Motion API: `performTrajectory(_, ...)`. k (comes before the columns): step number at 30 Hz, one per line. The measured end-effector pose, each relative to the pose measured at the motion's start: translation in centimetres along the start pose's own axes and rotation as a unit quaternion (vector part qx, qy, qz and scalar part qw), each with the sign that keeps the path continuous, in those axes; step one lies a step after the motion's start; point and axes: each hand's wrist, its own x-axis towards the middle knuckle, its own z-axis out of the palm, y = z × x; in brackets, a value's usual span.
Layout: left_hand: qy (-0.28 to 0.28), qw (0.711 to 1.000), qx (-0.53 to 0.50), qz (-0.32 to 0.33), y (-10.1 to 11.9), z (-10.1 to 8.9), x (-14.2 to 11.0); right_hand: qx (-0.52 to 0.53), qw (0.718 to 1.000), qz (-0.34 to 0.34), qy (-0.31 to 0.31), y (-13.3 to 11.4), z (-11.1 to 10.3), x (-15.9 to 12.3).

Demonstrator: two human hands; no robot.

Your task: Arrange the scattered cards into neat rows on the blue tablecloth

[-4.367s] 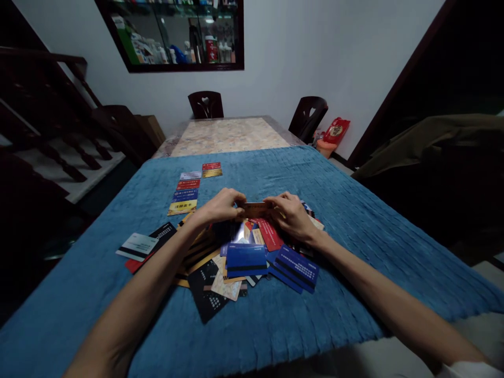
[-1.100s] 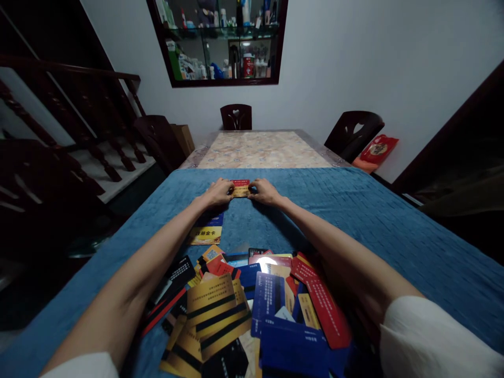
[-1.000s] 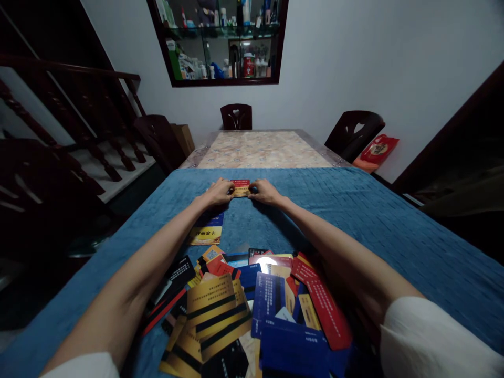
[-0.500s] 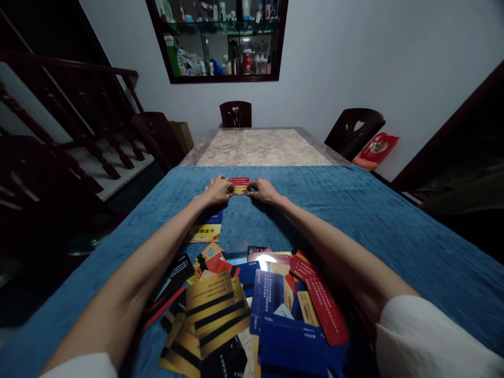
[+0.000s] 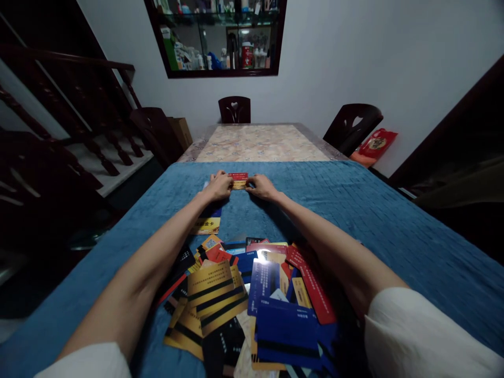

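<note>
Position of work: the red card and the gold card lie in line, one nearer than the other, close to the far edge of the blue cloth that covers the near part of the surface. They sit slightly left of the surface's centre line, with the gold card on the near side. Whether the two overlap or merely meet cannot be told from here.

State of grip: the left hand is at the left ends of the cards, fingers curled inward. The right hand is at the right end of the gold card, thumb and forefinger drawn close together. Whether either grip pinches a card or only rests against it cannot be told.

Adjacent items: a yellow card lies nearer than the left hand, partly hidden by the left forearm. Between the forearms, towards the near edge, is a loose pile including striped gold cards and a large blue card.

Handling: each card should be light, thin and fairly stiff, with a smooth face likely to slip under a fingertip. The soft cloth should allow a nail beneath an edge. Hold by the two short ends; avoid pressing mid-face, which may shift the neighbouring card.
</note>
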Motion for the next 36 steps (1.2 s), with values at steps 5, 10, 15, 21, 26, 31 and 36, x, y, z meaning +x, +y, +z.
performTrajectory(5,0.028,1.0,-0.003,0.005,0.7,-0.2,-1.2,-0.009,1.0,0.001,-0.01,-0.4,-1.3,-1.4)
performTrajectory(10,0.05,0.999,-0.012,0.01,1.8,-0.7,-3.0,-0.014,1.0,-0.007,-0.008,-0.8,-2.8,-3.6)
performTrajectory(15,0.052,0.998,-0.032,0.026,3.1,-1.3,-5.4,0.007,0.999,-0.031,-0.015,-1.3,-3.9,-5.9)
performTrajectory(21,0.067,0.994,-0.074,0.047,4.7,-2.3,-8.6,0.008,0.998,-0.055,-0.009,-2.3,-5.3,-9.2)
performTrajectory(26,0.056,0.993,-0.095,0.043,6.3,-2.8,-10.8,0.01,0.998,-0.067,-0.008,-3.1,-6.0,-12.4)
performTrajectory(31,0.066,0.989,-0.108,0.072,7.8,-2.9,-12.9,0.029,0.994,-0.109,0.009,-3.7,-6.5,-15.8)
performTrajectory(36,0.077,0.985,-0.112,0.107,9.1,-3.2,-15.3,0.037,0.978,-0.2,0.039,-5.3,-6.7,-19.8)
